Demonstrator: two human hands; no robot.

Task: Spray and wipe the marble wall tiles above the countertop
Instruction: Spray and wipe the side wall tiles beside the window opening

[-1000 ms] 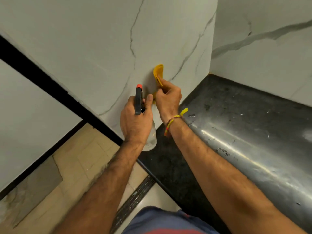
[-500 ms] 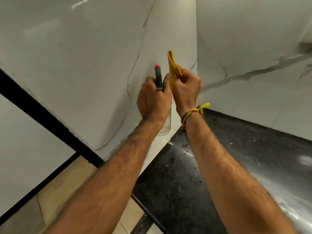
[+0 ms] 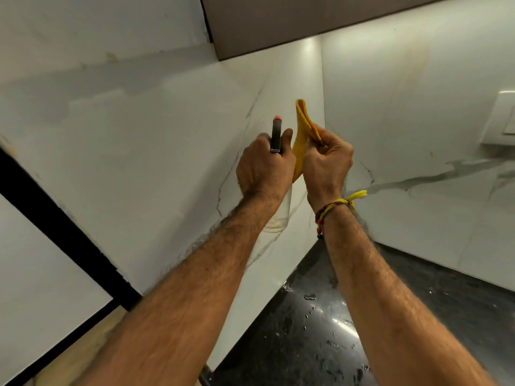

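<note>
Two hands worked side by side in the head view, raised in front of the marble wall tiles (image 3: 145, 151) near the inside corner where the two tiled walls met. Left hand (image 3: 263, 168) was closed round the spray bottle (image 3: 276, 135); its dark head with an orange-red tip stood above the knuckles, aimed at the tiles, and the clear body showed below the wrist. One finger lay alongside the head; whether it was on the trigger could not be told. Right hand (image 3: 327, 162), just right of the bottle, was curled shut on a folded yellow cloth (image 3: 302, 135), pinched between thumb and fingers with a loop of it standing up above the fist. The cloth looked close to the tiles, but contact could not be confirmed. A braided thread band (image 3: 331, 207) circled the right wrist.

Below the bottle, the dark surface (image 3: 306, 344) carried scattered droplets. Above the bottle, a brown cabinet underside (image 3: 306, 20) capped the tiles. Far right of the bottle, a white switch plate (image 3: 501, 118) sat on the adjoining wall.

Judgement: a spray on the upper tiles looked to be the step in hand. To do it well, mist lightly, since runoff would land on the already wet surface. Open the cloth to a flat face before wiping, press evenly, and work downward toward the surface. Keep spray away from the switch plate.
</note>
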